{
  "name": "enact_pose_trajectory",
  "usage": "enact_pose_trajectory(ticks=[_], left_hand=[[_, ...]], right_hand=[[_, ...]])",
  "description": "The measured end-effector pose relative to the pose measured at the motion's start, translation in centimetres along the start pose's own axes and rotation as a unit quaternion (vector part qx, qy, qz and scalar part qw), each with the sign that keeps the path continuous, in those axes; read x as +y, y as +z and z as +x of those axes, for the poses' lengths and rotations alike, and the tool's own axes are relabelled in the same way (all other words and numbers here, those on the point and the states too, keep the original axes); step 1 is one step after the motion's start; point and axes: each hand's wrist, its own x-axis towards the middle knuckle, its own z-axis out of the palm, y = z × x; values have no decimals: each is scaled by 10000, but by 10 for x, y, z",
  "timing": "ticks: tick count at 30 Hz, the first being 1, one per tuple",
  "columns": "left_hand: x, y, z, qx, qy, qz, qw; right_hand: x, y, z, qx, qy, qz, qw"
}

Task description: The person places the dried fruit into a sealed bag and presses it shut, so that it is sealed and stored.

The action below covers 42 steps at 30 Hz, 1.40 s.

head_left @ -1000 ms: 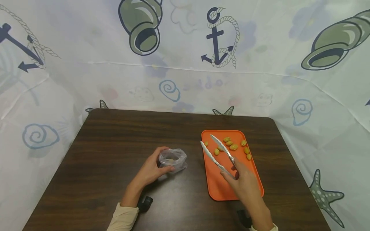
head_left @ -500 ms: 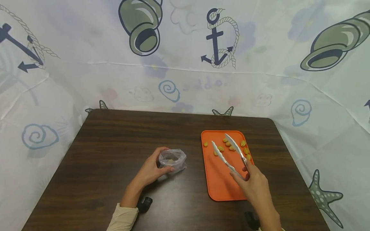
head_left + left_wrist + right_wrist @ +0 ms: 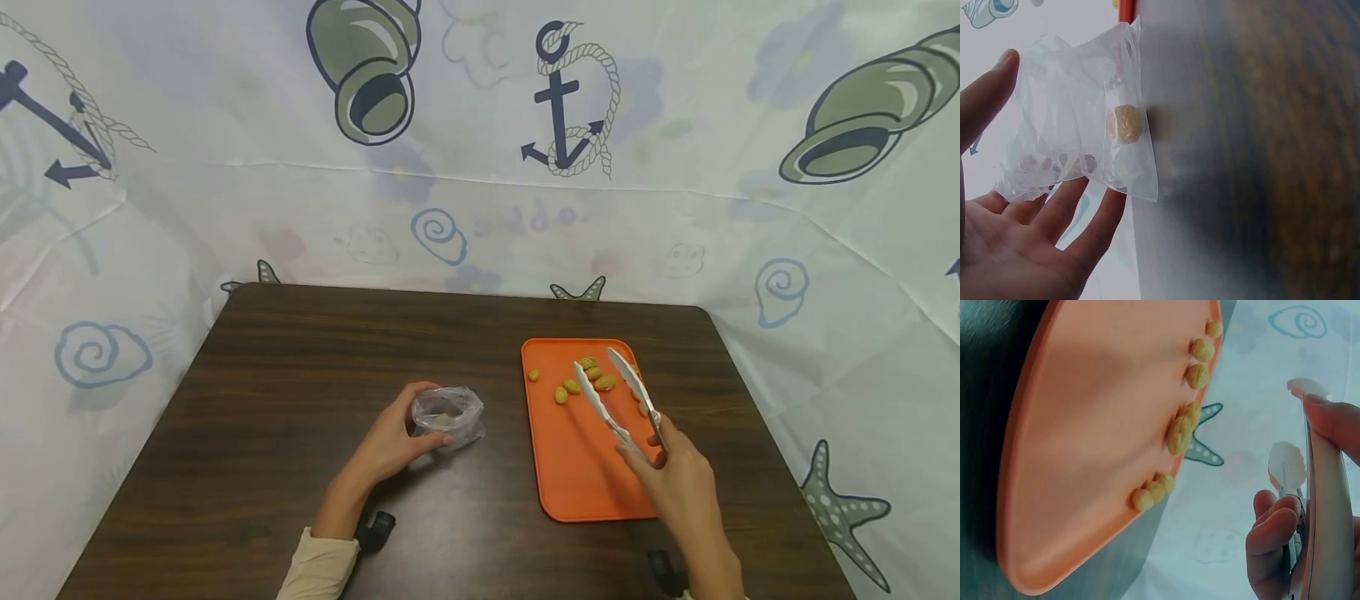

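My left hand (image 3: 393,437) holds a clear plastic bag (image 3: 463,421) upright on the table, thumb on the near side and fingers on the far side. Its mouth gapes. Low inside the bag lies a wrinkled amber-yellow piece (image 3: 1127,124), seen in the left wrist view. Over the right part of an orange tray (image 3: 573,475), my right hand (image 3: 678,479) grips metal tongs (image 3: 633,383) with pale scalloped tips. The tongs are spread, with nothing between their tips. Several small oval yellow-green pieces (image 3: 604,382) lie toward the tray's far end; the tongs partly hide some at the right edge.
The dark wood-grain table (image 3: 300,358) carries the tray on the right and the bag near the middle. Behind it hangs a white cloth (image 3: 487,233) printed with anchors, shells and starfish. A black wrist strap (image 3: 377,532) shows at my left wrist.
My right hand with the spread tongs has moved rightward over the tray, from its left-middle to its right side. The left hand and bag stay where they were.
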Motion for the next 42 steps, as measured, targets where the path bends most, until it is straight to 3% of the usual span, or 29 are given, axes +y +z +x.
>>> enact_pose_trajectory(ticks=[12,42], left_hand=[[-1,1,0,-9,-17,-21,10000],[-2,1,0,92,83,-20,9999]], right_hand=[[16,4,3,-120,291,-63,9995],[31,17,9,-679,1018,-239,9922]])
